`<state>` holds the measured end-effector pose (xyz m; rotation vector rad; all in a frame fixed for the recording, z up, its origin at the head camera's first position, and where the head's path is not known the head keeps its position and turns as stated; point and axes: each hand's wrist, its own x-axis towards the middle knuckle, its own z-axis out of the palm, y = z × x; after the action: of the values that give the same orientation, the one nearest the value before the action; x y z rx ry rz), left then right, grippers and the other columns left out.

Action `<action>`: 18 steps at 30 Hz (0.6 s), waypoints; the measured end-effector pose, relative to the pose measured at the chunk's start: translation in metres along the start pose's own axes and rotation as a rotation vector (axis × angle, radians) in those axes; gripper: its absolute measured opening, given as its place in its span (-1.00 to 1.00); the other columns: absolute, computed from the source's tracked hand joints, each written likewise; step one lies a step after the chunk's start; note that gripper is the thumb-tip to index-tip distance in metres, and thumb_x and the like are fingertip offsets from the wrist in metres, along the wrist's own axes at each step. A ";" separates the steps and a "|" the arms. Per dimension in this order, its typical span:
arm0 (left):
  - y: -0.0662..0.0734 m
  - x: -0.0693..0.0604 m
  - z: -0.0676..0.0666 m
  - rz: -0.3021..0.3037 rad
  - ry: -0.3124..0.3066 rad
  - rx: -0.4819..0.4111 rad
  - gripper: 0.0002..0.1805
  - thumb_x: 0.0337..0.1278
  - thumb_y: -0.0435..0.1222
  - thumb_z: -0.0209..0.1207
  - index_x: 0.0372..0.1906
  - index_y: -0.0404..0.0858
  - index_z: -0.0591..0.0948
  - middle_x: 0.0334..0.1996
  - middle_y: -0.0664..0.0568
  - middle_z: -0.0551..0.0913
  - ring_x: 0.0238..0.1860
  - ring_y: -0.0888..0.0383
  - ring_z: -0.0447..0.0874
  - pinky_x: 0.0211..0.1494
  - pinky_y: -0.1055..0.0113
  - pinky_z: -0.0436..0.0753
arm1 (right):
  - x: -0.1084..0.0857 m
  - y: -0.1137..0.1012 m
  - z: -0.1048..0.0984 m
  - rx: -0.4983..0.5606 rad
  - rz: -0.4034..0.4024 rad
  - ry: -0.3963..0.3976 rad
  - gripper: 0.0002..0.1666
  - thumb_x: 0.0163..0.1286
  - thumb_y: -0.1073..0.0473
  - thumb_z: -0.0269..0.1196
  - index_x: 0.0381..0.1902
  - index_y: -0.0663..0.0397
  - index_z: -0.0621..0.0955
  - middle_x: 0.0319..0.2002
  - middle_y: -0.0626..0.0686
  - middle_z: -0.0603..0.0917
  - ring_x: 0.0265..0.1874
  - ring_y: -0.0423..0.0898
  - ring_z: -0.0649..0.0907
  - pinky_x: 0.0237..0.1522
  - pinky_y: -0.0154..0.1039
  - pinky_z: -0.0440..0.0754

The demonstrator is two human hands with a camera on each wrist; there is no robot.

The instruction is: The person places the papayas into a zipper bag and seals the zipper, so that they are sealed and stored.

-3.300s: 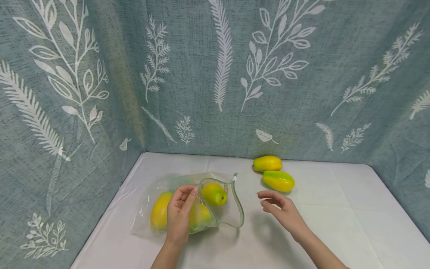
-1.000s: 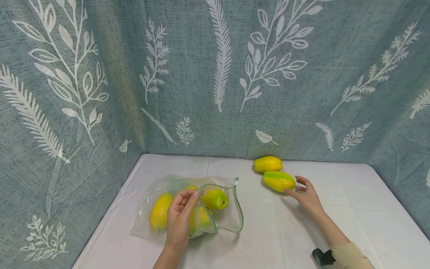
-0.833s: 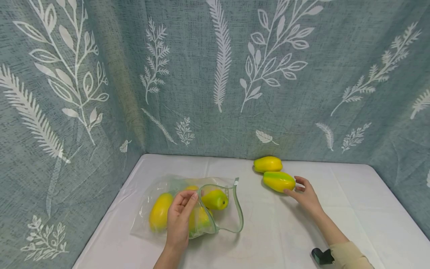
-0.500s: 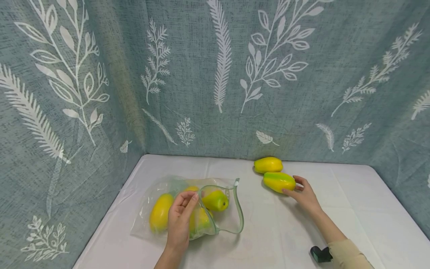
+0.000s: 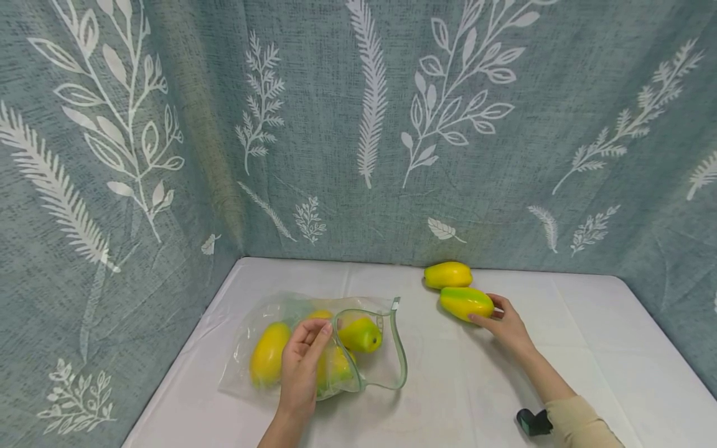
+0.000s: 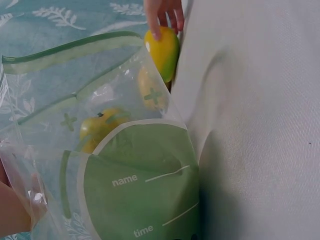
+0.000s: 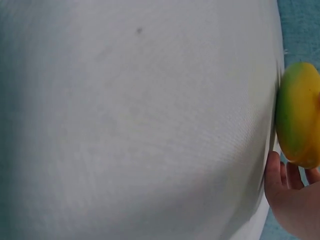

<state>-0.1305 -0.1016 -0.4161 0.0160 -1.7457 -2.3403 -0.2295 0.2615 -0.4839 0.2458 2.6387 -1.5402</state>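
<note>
L hand (image 5: 302, 361) pinches bag (image 6: 135, 195) nr mouth, R hand (image 5: 510, 326) grips yellow fruit (image 5: 465, 303).
Bag lower L of ctr w/ bagged fruits (image 5: 361, 335); loose fruit (image 5: 448, 275) just above gripped one.

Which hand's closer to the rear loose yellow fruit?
Right. The right hand is just front-right of the rear fruit, at the right end of the front fruit. The left hand is farther off, front-left, pinching the bag.
</note>
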 end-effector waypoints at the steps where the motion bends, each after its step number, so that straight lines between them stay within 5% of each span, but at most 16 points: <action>1: 0.000 0.000 0.000 -0.001 0.000 0.002 -0.92 0.34 -0.36 0.14 -0.15 -0.31 0.55 -0.22 0.10 0.65 -0.08 0.19 0.59 0.12 0.38 0.45 | 0.000 0.000 0.000 -0.001 0.000 0.001 0.07 0.28 -0.16 0.33 0.47 0.27 0.08 0.42 0.37 0.13 0.32 0.30 0.28 0.25 0.16 0.36; 18: -0.001 0.000 0.000 0.007 0.000 -0.002 -0.91 0.34 -0.37 0.14 -0.15 -0.32 0.55 -0.22 0.08 0.65 -0.07 0.18 0.61 0.11 0.38 0.47 | -0.003 0.003 0.002 -0.036 -0.015 0.047 0.08 0.22 -0.18 0.37 0.43 0.28 0.11 0.37 0.37 0.19 0.28 0.30 0.33 0.20 0.15 0.41</action>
<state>-0.1307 -0.1017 -0.4168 0.0099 -1.7412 -2.3369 -0.2257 0.2610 -0.4874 0.2636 2.7077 -1.5085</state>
